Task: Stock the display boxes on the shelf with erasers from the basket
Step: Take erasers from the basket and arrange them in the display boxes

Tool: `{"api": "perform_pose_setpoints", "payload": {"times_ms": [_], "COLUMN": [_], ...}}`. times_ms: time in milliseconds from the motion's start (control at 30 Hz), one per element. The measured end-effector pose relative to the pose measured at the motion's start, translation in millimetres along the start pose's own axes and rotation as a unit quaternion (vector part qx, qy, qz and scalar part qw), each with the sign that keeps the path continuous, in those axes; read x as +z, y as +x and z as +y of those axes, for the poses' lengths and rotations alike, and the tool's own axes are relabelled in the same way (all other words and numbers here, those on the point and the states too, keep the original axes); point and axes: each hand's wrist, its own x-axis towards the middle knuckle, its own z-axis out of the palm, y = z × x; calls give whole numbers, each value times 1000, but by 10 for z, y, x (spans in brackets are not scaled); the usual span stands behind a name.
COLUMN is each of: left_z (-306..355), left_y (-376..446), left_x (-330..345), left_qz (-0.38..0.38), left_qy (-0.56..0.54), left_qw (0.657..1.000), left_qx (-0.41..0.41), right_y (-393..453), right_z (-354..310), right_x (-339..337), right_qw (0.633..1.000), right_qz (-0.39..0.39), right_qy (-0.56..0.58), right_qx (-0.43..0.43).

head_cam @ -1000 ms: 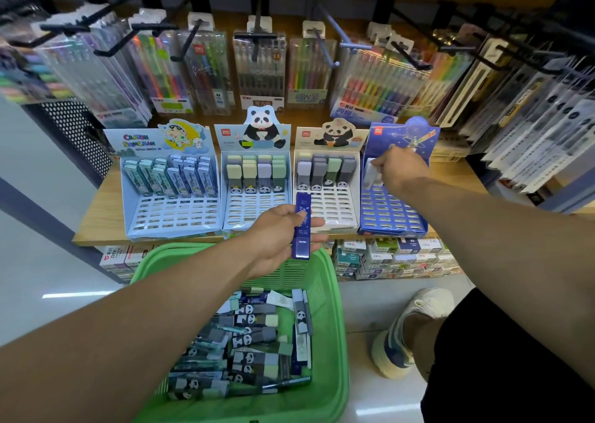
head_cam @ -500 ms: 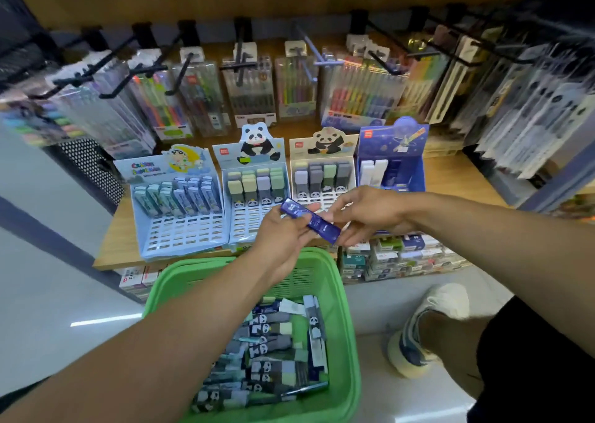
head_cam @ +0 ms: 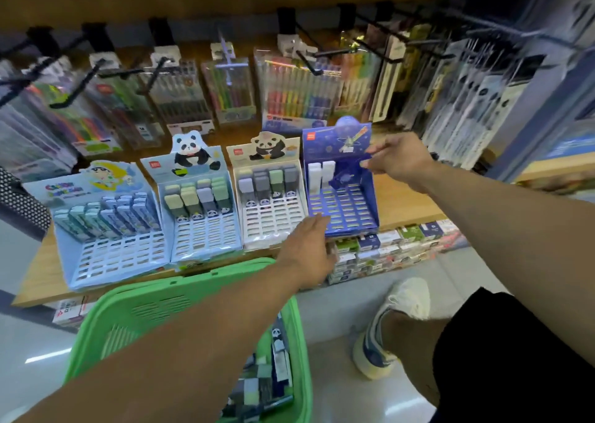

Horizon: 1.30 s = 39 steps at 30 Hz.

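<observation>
Right hand (head_cam: 397, 160) pinches a blue eraser (head_cam: 349, 170) angled toward the far-right blue display box (head_cam: 367, 212) slots, left hand (head_cam: 310, 249) hanging loose, holding nothing, nearer the basket (head_cam: 180, 297)

Even indoor light is falling from overhead and leaving the scene fairly bright. Streaks of glare are shining on the pale floor (head_cam: 48, 355) left of the green basket (head_cam: 180, 297) and again near the bottom edge to its right. Motion blur is softening the whole frame; the hanging pen packs (head_cam: 231, 94) above and behind the basket are smearing most, and their plastic is catching dull reflections. Wide-angle distortion is bending the wooden shelf (head_cam: 405, 204) and stretching both forearms toward the corners. The top band above the basket is sitting dim.
</observation>
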Motion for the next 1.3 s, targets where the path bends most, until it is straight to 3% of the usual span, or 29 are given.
{"api": "perform_pose_setpoints", "payload": {"times_ms": [67, 133, 300, 633, 800, 1000, 1167, 1300], "left_z": [-4, 0, -25, -88, -69, -92, -94, -83], "left_y": [58, 120, 196, 151, 155, 125, 133, 138], "left_x": [74, 133, 275, 281, 261, 278, 271, 263], "left_qz": [-39, -64, -89, -96, -110, -112, -112, -120], "left_qy": [156, 207, 224, 247, 253, 268, 267, 266], "left_qw": [986, 976, 970, 963, 960, 956, 956, 956], "left_qx": [32, 34, 21, 44, 43, 39, 40, 36], "right_y": [108, 172, 299, 307, 319, 314, 297, 236], "right_z": [64, 101, 178, 258, 212, 153, 107, 86], "right_x": [-34, -43, -12, 53, 45, 182, 211, 211], "right_qw": [993, 976, 953, 933, 936, 898, 867, 860], "right_qz": [20, 33, 26, -28, -2, -13, 25, 22], "right_qy": [-114, -198, -270, -325, -319, -404, -472, -493], "right_qx": [-34, -78, -133, -153, -152, -173, -160, -132]}}
